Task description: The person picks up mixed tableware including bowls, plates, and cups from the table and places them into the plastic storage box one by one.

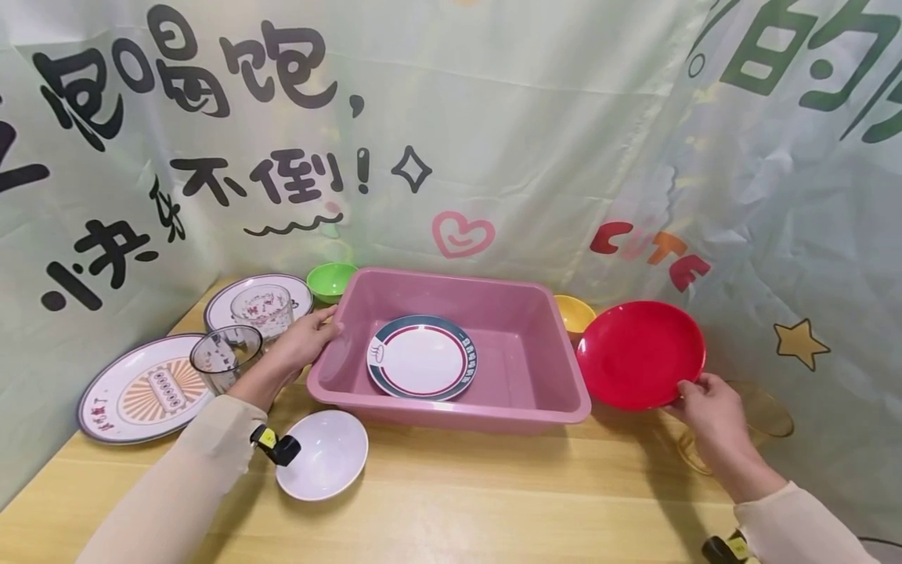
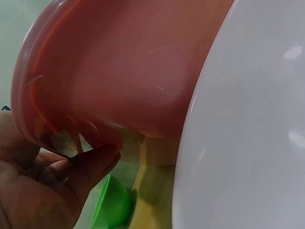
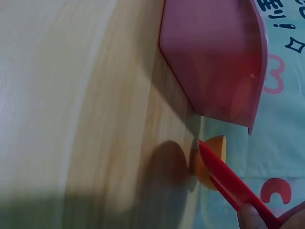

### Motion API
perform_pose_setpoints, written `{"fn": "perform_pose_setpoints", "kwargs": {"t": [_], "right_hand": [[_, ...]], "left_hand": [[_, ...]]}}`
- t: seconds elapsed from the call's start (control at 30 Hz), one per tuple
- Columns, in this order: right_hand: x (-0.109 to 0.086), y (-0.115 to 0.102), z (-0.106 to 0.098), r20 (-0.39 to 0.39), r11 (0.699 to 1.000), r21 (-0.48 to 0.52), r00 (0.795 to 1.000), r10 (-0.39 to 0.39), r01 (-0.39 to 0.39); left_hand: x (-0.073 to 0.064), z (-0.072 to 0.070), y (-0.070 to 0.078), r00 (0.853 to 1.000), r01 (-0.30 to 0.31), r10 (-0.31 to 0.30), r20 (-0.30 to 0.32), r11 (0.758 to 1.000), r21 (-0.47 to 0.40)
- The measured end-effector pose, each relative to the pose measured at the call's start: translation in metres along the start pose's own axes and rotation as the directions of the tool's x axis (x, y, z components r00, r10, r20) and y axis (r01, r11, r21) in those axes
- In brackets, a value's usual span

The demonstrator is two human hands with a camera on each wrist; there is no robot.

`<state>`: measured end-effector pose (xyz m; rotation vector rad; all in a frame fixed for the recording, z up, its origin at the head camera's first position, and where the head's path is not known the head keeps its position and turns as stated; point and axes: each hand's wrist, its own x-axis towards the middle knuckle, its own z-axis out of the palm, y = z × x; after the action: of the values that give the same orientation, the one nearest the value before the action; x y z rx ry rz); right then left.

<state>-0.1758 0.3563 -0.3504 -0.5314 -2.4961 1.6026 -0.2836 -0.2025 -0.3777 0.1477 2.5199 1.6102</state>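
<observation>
A pink plastic basin [image 1: 507, 305] stands mid-table, and inside it a white plate [image 1: 421, 360] with a dark green rim lies flat, left of the middle. My left hand [image 1: 307, 341] grips the basin's left rim; in the left wrist view the fingers curl under that edge. At the right, my right hand [image 1: 713, 409] pinches a red plate [image 1: 637, 356] by its lower right edge. The plate is held tilted above the table, just beyond the basin's right end. In the right wrist view the red plate [image 3: 226, 174] appears edge-on, partly covering a yellow bowl [image 3: 219, 148].
Left of the basin are two patterned plates [image 1: 106, 399], two drinking glasses [image 1: 229, 360] and a green bowl [image 1: 330, 280]. A white bowl [image 1: 327, 458] sits in front, near my left forearm. An amber glass [image 1: 771, 415] stands partly behind my right hand. Printed cloth [image 1: 535, 157] hangs behind.
</observation>
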Motion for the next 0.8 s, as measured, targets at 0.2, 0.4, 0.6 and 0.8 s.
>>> {"fn": "perform_pose_setpoints", "kwargs": {"t": [0.2, 0.4, 0.6, 0.8], "right_hand": [[-0.001, -0.009, -0.003, -0.008, 0.998, -0.021, 0.999, -0.053, 0.053], [0.0, -0.017, -0.007, -0.031, 0.996, -0.015, 0.996, -0.088, 0.088], [0.002, -0.027, -0.01, -0.05, 0.994, 0.03, 0.993, -0.105, 0.107], [0.004, -0.037, -0.01, -0.077, 0.97, 0.223, 0.993, -0.084, 0.099]], "left_hand": [[0.0, -0.001, -0.001, 1.0, -0.002, 0.002, 0.002, 1.0, 0.003], [0.001, -0.001, 0.0, 1.0, 0.008, -0.008, 0.001, 1.0, -0.002], [0.0, -0.001, 0.002, 1.0, 0.002, -0.002, -0.006, 1.0, 0.004], [-0.001, -0.001, 0.003, 1.0, 0.006, -0.005, 0.014, 0.999, -0.048]]}}
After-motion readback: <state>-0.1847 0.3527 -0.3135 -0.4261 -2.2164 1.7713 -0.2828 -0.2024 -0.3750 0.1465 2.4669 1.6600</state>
